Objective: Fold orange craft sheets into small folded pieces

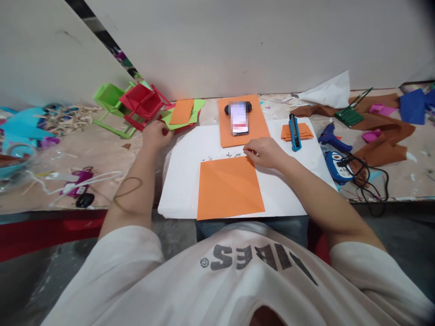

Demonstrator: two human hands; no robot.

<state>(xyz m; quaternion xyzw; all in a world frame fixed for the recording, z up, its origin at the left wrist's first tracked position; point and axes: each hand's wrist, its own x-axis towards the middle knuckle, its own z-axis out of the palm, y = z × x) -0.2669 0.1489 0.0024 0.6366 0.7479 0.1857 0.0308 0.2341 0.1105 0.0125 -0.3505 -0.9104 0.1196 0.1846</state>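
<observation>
My left hand (pixel 157 135) is at the far left corner of the white board, its fingers curled at the edge of a stack of green paper (pixel 188 118) with a smaller orange piece (pixel 181 112) on top. Whether it grips the stack's edge is hard to make out. Fingers closed together, my right hand (pixel 265 152) rests by the far right corner of a flat orange sheet (pixel 229 188). What its fingertips hold, if anything, is too small to name. Both sheet and hand lie on the white board (pixel 180 181).
Behind lies another orange sheet (pixel 227 136) bearing a phone (pixel 239 118). A blue utility knife (pixel 294 132) lies across orange pieces (pixel 306 131). Right are a glue gun (pixel 335 138) and a corded blue device (pixel 339 166); left, red (pixel 142 103) and green (pixel 108 99) miniature chairs.
</observation>
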